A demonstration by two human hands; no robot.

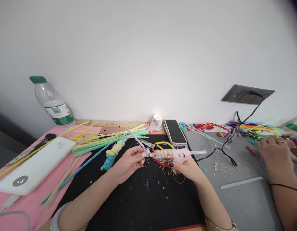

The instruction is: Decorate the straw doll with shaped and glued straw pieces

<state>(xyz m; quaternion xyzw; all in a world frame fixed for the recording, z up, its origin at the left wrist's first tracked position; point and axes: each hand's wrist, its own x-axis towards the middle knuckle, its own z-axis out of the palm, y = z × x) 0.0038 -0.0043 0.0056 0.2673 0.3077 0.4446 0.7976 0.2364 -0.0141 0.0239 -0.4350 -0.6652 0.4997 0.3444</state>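
My left hand [130, 161] is closed in a pinch on a thin purple straw [136, 140] that slants up to the left. My right hand [187, 167] grips a pink hot glue gun [173, 155], with its nozzle pointing left at the lower end of the straw. A clear glue stick [198, 152] sticks out of the gun's back. Both hands hover over a black mat [143, 199] speckled with scraps. A rolled bundle of blue, yellow and white straw pieces [112, 155] lies just left of my left hand.
A pile of coloured straws [102, 138], a white power bank [32, 166] on pink paper, a plastic bottle [53, 104], a lit candle [156, 122] and a phone [175, 131] lie behind. Another person's hand [275, 154] works at right among straws; a black cable [225, 150] runs to a wall socket [247, 94].
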